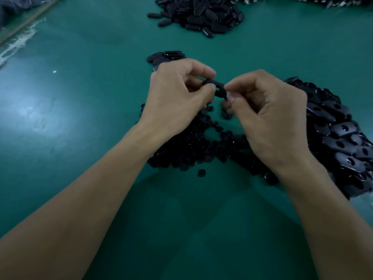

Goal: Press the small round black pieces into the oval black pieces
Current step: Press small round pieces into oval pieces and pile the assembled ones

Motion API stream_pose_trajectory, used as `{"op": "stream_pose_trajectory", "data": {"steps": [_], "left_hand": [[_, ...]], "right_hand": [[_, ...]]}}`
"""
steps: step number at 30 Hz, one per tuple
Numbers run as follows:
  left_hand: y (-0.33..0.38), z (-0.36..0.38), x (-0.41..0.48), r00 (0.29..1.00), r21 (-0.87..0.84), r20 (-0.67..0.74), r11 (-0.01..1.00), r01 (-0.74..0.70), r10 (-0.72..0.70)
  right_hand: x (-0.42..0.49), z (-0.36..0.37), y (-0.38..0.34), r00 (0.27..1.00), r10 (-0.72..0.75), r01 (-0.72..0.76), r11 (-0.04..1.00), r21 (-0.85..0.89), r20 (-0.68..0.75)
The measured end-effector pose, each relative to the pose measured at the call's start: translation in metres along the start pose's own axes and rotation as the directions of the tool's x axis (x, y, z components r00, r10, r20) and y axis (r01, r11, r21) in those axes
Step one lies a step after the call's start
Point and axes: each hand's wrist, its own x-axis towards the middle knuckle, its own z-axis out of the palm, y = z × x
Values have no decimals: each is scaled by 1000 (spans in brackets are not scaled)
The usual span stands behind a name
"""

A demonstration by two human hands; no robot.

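On the green desk (80, 102), the left hand (177, 93) pinches one end of an oval piece (215, 87), fingers curled round it. At its three o'clock, the right hand (268, 118) pinches the other end; whether a round piece sits under those fingers I cannot tell. The small round pieces (191, 150) lie heaped at six o'clock of the held piece, loose ovals (339, 134) at four. Pressing seems in hand; next calls for firm, square thumb pressure.

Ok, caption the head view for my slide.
Left hand and right hand pinch an oval black piece above the small round pieces.
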Motion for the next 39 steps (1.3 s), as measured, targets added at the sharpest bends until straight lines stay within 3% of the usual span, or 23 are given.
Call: {"op": "stream_pose_trajectory", "data": {"steps": [4, 8, 23, 31, 39], "left_hand": [[2, 3, -3, 999, -30, 49, 999, -13, 15], [3, 6, -5, 998, -64, 49, 997, -36, 39], [1, 8, -6, 998, -83, 39, 995, -53, 57], [2, 9, -7, 998, -76, 36, 996, -54, 57], [3, 10, -7, 997, -80, 27, 994, -74, 77]], "right_hand": [[1, -2, -1, 995, 54, -49, 996, 72, -82], [3, -2, -4, 991, 74, -71, 997, 29, -111], [4, -1, -4, 979, 191, -186, 980, 76, -70], [5, -1, -3, 977, 184, -186, 982, -10, -111], [3, 2, -5, 975, 200, -191, 977, 96, -93]]}}
